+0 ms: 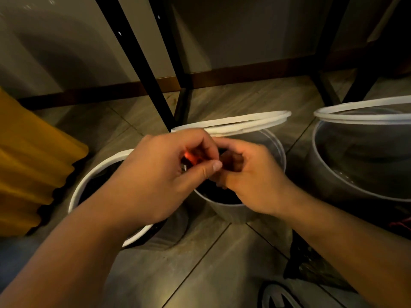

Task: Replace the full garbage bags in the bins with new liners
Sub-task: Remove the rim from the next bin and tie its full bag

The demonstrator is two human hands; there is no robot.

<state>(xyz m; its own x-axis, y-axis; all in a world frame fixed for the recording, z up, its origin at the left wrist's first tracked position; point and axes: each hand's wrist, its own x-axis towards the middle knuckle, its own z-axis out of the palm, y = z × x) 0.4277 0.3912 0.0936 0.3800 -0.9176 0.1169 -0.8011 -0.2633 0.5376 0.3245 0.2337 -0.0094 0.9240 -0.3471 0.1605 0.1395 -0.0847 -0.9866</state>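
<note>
On the tiled floor [222, 252] stand three round bins in a row. The left bin [85, 178] has a white rim and dark lining inside. The middle bin [231, 213] is also dark inside. The right bin [329, 174] looks grey within, and I cannot tell whether it is lined.

Two loose white rings show. One ring [244, 121] is tilted up above the back of the middle bin. The other ring [367, 117] sits raised over the right bin.

Both hands meet above the near edge of the middle bin. The left hand [160, 174] has its fingers curled and its thumb stretched toward the other hand, and it pinches a small orange thing [189, 155], mostly hidden by the fingers. The right hand [251, 178] is curled too, its fingertips touching the left thumb. Whether it grips anything cannot be told.

Two black legs [138, 63] slant up behind the middle bin, in front of a wall with a brown skirting. A yellow ridged thing [29, 163] lies just beside the left bin. A dark crumpled heap [311, 270] lies on the floor under the right forearm.
</note>
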